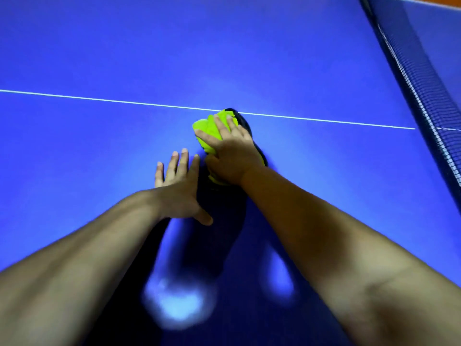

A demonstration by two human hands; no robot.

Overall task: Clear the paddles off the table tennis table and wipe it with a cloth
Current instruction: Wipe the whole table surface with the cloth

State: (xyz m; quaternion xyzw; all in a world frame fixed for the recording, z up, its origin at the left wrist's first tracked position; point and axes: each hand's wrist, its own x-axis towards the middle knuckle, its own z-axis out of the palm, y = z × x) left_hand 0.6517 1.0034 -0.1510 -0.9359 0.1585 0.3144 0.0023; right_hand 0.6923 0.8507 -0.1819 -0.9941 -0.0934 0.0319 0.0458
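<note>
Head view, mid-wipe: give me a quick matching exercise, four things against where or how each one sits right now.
Things:
1 cloth
2 left hand
3 net
4 white line

States:
A dark mesh along the right edge
B flat on the bare blue table, fingers straight
C green, bunched, pressed under the right hand
D runs across the table to the net

Pairs: 1-C, 2-B, 3-A, 4-D

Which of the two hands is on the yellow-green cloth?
The right hand: its spread fingers press the bunched yellow-green cloth at the white line. The left hand lies flat on bare blue tabletop beside it.
</note>
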